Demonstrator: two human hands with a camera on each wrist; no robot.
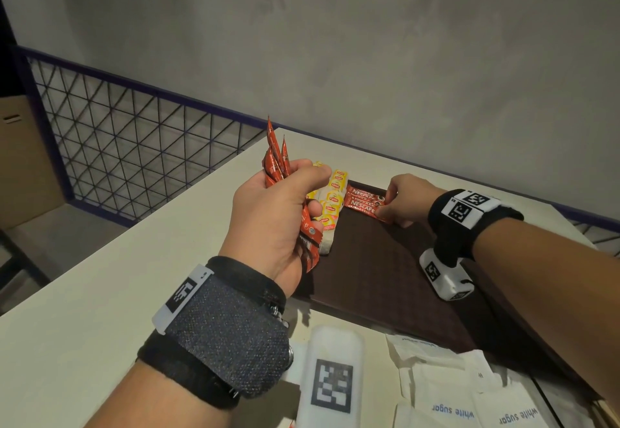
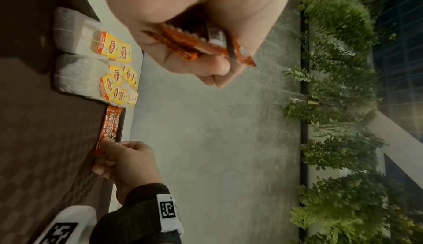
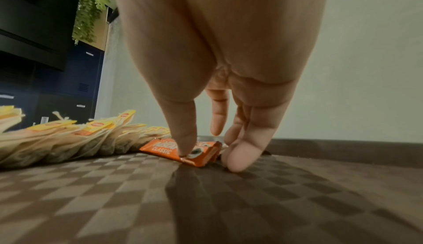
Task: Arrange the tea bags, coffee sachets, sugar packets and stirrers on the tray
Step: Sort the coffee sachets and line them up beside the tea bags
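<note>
- Your left hand (image 1: 268, 216), lifted above the left edge of the dark brown checkered tray (image 1: 379, 266), is closed around a bundle of red coffee sachets (image 1: 275, 162). The grip is in the middle, so the long ends fan out; I think one sachet could slip and fall on the rows if you loosen the fingers.
- The white tea bags with yellow paper tags (image 1: 330, 206) lie in rows on the left side of the tray, just beside the placed sachets. Their tags and strings are loose, and a careless sleeve could drag them.
- Two red coffee sachets (image 1: 364, 201) lie flat at the far edge of the tray, side by side.
- Your right hand (image 1: 407, 201) pinches the end of the nearer sachet, thumb on top and fingers at its end. If you push too hard, it may slide over its neighbour or against the tea bags.
- The white paper sugar packets (image 1: 469, 394) wait on the table near you, outside the tray. I cannot see any stirrers.
</note>
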